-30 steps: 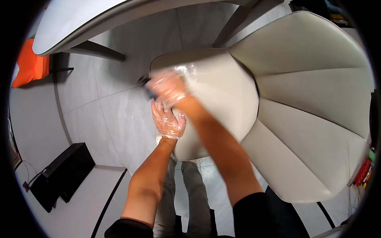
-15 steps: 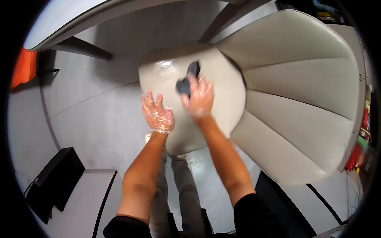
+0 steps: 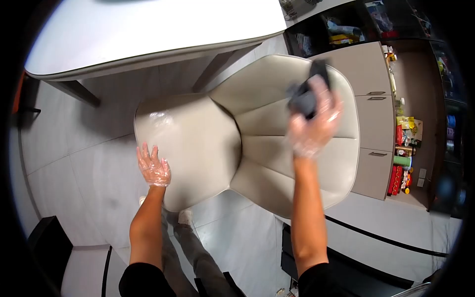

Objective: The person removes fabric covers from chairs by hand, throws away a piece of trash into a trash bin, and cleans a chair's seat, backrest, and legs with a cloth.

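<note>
A beige padded chair has its seat (image 3: 193,143) in the middle of the view and its seamed backrest (image 3: 269,116) to the right. My right hand (image 3: 319,119), in a clear plastic glove, grips a dark grey cloth (image 3: 304,101) against or just over the upper backrest. Motion smears both the cloth and the fingertips. At the seat's left edge is my left hand (image 3: 154,168), gloved the same way, its fingers spread and nothing in it. A shiny patch (image 3: 161,118) shows on the seat's far left part.
A white table (image 3: 158,34) stands beyond the chair, one leg (image 3: 81,91) near the seat. Drawers (image 3: 373,119) and shelves with packets (image 3: 408,128) are at right. A black box-like object (image 3: 49,242) sits at lower left.
My right hand has carried the cloth from the seat to the backrest on the right. My left hand stays at the seat edge. The view has swung right, showing more table and drawers.
</note>
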